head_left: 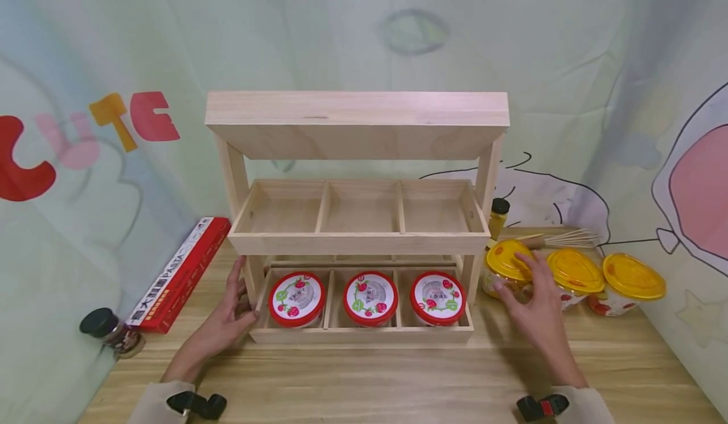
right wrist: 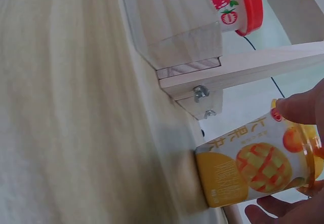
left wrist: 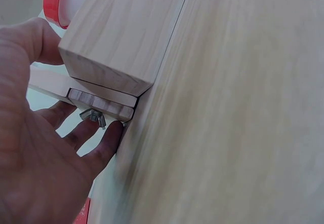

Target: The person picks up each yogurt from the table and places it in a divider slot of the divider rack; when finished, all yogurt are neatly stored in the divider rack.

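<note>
A tiered wooden rack (head_left: 358,244) stands in the middle, three red-lidded tubs (head_left: 370,299) in the compartments of its bottom tray (head_left: 364,335). My left hand (head_left: 222,323) holds the rack's lower left end, thumb at the tray's front corner. Its other fingers bend around the foot beside a wing nut (left wrist: 93,116). To the right of the rack, my right hand (head_left: 537,310) grips a yellow-lidded tub (head_left: 506,260) near its lid. Thumb and fingers lie on opposite sides of this tub, whose fruit-printed wall (right wrist: 243,168) shows in the right wrist view.
Two more yellow-lidded tubs (head_left: 632,277) stand further right, with a whisk (head_left: 571,239) behind. Beside the rack's right post is a black-capped bottle (head_left: 497,218). A red pasta box (head_left: 179,275) and a black-lidded jar (head_left: 112,332) lie at left. Printed curtains surround the table (head_left: 364,380).
</note>
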The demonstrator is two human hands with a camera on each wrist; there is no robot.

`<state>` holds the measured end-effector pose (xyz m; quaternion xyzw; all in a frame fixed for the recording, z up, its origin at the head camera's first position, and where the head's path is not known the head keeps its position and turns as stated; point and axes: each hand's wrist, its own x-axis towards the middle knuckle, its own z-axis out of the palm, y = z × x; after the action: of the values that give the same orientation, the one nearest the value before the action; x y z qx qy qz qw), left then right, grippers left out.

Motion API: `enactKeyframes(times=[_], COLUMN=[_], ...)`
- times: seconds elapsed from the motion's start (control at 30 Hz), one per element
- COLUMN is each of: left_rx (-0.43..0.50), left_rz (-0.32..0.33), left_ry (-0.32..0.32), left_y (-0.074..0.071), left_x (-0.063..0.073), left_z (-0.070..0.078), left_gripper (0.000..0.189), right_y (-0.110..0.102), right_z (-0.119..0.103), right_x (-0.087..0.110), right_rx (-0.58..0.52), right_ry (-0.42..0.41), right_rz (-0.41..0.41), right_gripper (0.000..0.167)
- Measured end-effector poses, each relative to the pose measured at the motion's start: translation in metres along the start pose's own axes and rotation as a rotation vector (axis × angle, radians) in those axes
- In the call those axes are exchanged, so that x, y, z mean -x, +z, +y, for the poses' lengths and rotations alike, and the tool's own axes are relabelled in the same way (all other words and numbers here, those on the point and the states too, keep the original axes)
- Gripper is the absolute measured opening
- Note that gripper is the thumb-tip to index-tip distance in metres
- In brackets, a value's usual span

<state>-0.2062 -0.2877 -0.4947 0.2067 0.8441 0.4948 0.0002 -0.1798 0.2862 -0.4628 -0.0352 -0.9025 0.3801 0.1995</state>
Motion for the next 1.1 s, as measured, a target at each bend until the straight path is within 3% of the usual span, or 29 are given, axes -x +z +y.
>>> enactKeyframes(times=[0.13,0.37,0.53,1.1], left_rx=[-0.005,-0.010,-0.041,-0.007], left_rz=[0.006,0.002,0.006,0.007], left_ry=[0.000,-0.027,-0.039,-0.006], left_y=[0.000,0.001,0.001,0.001], left_x=[0.000,0.001,0.001,-0.001], left_z=[0.000,0.001,0.002,-0.001], left_gripper=[0.120,0.122,0.122,0.121], right_y=[0.004,0.016,0.020,0.022], right_z=[0.005,0.012,0.015,0.014], right_x=[0.000,0.000,-0.001,-0.003], right_rx=[-0.016,-0.035,-0.043,-0.002], right_ry=[-0.002,-0.079,-0.087,-0.013], right_rz=[0.011,0.122,0.160,0.140], right_gripper=[0.070,0.065,0.062,0.060])
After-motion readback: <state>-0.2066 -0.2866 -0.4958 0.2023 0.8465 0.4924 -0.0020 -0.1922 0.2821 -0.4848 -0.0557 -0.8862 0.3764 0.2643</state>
